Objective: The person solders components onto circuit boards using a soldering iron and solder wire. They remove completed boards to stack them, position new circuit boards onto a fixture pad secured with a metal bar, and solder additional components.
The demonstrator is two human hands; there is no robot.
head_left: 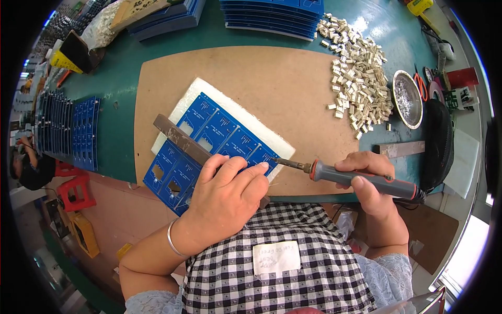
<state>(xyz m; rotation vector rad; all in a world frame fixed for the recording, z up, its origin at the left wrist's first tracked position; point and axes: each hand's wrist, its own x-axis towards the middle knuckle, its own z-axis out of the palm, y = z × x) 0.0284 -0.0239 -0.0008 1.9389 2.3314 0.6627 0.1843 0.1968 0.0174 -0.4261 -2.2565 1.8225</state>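
A blue circuit board panel (218, 132) with cut-outs lies slanted on a white pad (266, 136). Across it rests a rusty metal bar (183, 140), its lower end running under my left hand (222, 201). The fingers of that hand are bent and press the board down, with a fingertip close to the board's right corner. My right hand (374, 183) is closed round a grey and orange soldering iron (345, 175). The iron points left, and its tip meets the board at that corner, beside the left fingertip. Whatever lies beneath my left palm is hidden.
A brown work sheet (293, 78) covers the green table. Small white connectors (361, 89) are heaped at the right, beside a metal bowl (408, 99). Boards stand in a row (83, 131) at the left and in a stack (272, 18) at the back. Another person (31, 162) sits far left.
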